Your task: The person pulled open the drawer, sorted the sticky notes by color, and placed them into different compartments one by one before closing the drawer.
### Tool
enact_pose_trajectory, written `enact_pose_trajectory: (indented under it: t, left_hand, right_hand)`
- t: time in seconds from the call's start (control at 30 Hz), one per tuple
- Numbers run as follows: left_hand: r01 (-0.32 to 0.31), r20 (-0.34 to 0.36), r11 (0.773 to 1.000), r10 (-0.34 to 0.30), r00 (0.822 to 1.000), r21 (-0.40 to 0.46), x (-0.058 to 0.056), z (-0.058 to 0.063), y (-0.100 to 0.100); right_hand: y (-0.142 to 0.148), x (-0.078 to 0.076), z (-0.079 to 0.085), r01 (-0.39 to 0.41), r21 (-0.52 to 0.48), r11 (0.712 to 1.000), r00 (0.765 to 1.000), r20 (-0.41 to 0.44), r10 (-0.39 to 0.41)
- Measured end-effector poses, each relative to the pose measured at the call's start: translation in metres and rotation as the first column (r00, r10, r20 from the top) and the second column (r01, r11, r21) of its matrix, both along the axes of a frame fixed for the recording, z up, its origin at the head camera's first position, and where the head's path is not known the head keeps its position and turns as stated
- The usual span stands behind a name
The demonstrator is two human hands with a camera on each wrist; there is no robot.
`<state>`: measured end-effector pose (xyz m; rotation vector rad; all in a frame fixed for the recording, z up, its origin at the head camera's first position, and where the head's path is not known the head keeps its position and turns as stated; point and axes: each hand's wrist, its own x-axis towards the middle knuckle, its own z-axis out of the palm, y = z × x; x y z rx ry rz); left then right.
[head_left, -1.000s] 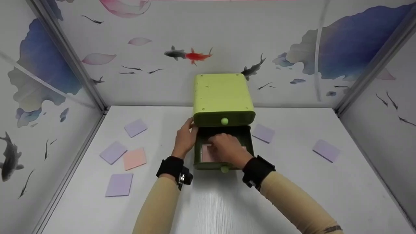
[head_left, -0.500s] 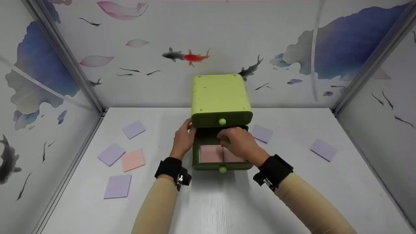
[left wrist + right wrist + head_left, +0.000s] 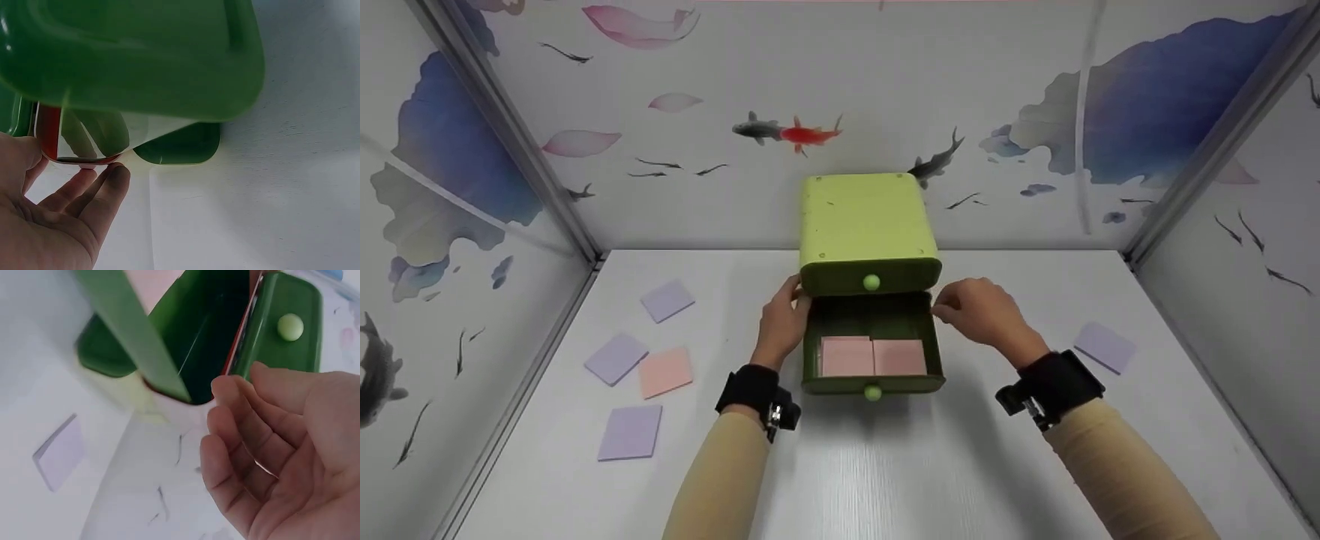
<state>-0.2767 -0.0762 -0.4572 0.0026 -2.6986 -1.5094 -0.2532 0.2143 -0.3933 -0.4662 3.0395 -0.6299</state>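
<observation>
A lime-green two-drawer cabinet (image 3: 870,217) stands at the back of the table, its lower drawer (image 3: 840,385) pulled out. Inside that drawer lie pink square pads (image 3: 847,356), side by side against the front. My left hand (image 3: 781,326) rests against the cabinet's left side; in the left wrist view its fingers (image 3: 104,208) are nearly straight at the casing edge. My right hand (image 3: 982,311) is beside the drawer's right rim, fingers loosely bent and holding nothing. In the right wrist view its fingertips (image 3: 225,388) are close to the casing edge; contact cannot be told.
On the left of the table lie lilac square pads (image 3: 630,433) and one pink-orange pad (image 3: 666,373). Another lilac pad (image 3: 1105,346) is at the far right. The upper drawer (image 3: 840,279) with its round knob is closed. White printed walls (image 3: 675,202) enclose the table.
My right hand has come out of the lower drawer and moved right, past its rim, uncovering the pink pads. It now hides the nearer lilac pad on the right. My left hand stays put.
</observation>
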Motion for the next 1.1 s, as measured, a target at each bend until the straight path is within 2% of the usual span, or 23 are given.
enact_pose_trajectory:
  t: [0.1, 0.2, 0.4, 0.53, 0.7, 0.93, 1.1]
  left_hand:
    - [0.002, -0.001, 1.000, -0.002, 1.000, 0.001, 0.000, 0.000, 0.001]
    - [0.000, 0.003, 1.000, 0.000, 1.000, 0.002, 0.000, 0.000, 0.000]
    - [0.003, 0.002, 1.000, -0.003, 1.000, -0.003, 0.000, 0.001, -0.001]
    - [-0.001, 0.018, 1.000, 0.001, 1.000, -0.001, 0.001, 0.002, 0.000]
    - [-0.008, 0.029, 1.000, 0.008, 1.000, 0.011, 0.003, 0.001, 0.000]
    - [-0.008, 0.025, 1.000, 0.008, 1.000, 0.015, 0.003, -0.001, 0.001]
    - [-0.011, 0.008, 1.000, 0.011, 1.000, -0.007, 0.003, -0.002, 0.002]
  right_hand:
    - [0.009, -0.007, -0.007, 0.071, -0.025, 0.997, 0.997, 0.007, -0.071]
    - [0.013, -0.014, -0.017, 0.091, -0.094, 0.991, 0.995, 0.039, -0.087]
    - [0.009, -0.026, -0.035, 0.029, -0.316, 0.948, 0.997, 0.080, -0.004]
    - [0.002, -0.033, -0.044, 0.024, -0.403, 0.915, 0.998, 0.064, 0.002]
    - [-0.004, -0.039, -0.054, 0.035, -0.461, 0.887, 0.999, 0.049, -0.014]
    - [-0.002, -0.041, -0.061, 0.090, -0.513, 0.853, 0.993, 0.109, -0.040]
    - [-0.003, -0.040, -0.063, 0.074, -0.523, 0.849, 0.996, 0.089, -0.032]
